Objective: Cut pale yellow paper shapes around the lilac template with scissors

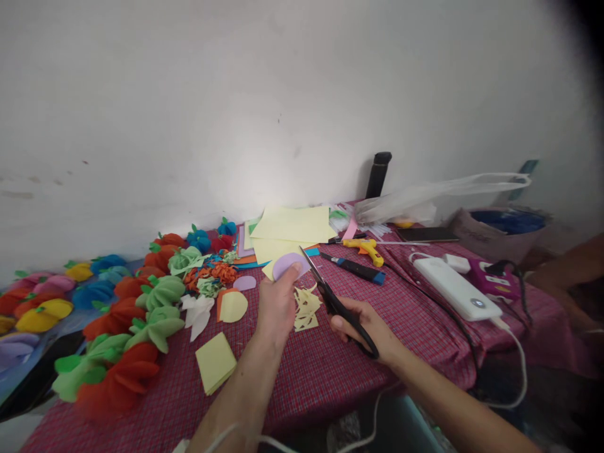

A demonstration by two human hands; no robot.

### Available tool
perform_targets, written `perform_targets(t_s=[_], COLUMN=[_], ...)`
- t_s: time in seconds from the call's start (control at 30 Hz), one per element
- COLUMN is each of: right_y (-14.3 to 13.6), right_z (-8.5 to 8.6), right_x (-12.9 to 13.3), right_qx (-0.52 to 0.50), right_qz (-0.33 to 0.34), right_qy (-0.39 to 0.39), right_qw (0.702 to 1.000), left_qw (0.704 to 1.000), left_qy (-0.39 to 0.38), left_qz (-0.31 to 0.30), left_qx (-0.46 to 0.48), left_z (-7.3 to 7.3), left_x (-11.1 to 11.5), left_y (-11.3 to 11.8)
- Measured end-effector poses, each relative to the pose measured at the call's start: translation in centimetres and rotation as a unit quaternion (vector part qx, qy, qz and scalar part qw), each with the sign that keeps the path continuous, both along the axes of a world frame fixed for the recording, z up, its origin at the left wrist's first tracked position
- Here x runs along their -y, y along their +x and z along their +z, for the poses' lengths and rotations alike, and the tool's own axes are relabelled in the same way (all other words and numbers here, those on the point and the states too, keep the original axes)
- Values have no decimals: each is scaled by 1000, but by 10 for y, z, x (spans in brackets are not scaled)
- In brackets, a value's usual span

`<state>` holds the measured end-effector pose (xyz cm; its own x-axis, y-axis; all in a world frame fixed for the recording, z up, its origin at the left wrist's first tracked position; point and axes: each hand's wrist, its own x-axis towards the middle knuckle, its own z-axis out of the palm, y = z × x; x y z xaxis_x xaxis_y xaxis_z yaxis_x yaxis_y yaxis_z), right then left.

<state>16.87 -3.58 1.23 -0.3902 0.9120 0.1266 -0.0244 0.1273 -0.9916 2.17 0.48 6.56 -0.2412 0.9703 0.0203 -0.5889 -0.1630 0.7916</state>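
My left hand (280,296) pinches a rounded purple piece of foam sheet (289,262), with a pale yellow sheet edge showing just behind it. In my right hand (361,324) are black-handled scissors (337,305), their blades pointing up and left beside the purple piece. The blades look nearly closed. Thin yellow offcuts (306,308) lie on the cloth between my hands. To the left rest a stack of yellow squares (216,363), a rounded yellow piece (234,306) over an orange one, and a small purple piece (245,283).
Colourful pumpkin-like foam shapes (158,292) crowd the left side. Foam sheets (292,229) lie at the back by the wall. Rightward are a utility knife (353,268), a yellow glue gun (364,248), a white power bank (455,289), cables and a black bottle (378,175).
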Motion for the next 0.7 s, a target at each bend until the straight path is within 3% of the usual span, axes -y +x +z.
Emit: perform_targets(t_s=[0.3,0.7], right_y=[4,10], right_z=[8,11], right_x=[4,3], right_qx=[-24,-18], right_qz=[-3,32], right_qy=[-30,33], right_qw=[999,999], left_qw=[999,997], left_qy=[5,-1], left_qz=[-27,-61], left_qx=[-18,-39], left_z=[-6,-9], left_x=[-2,2], left_y=[-1,2])
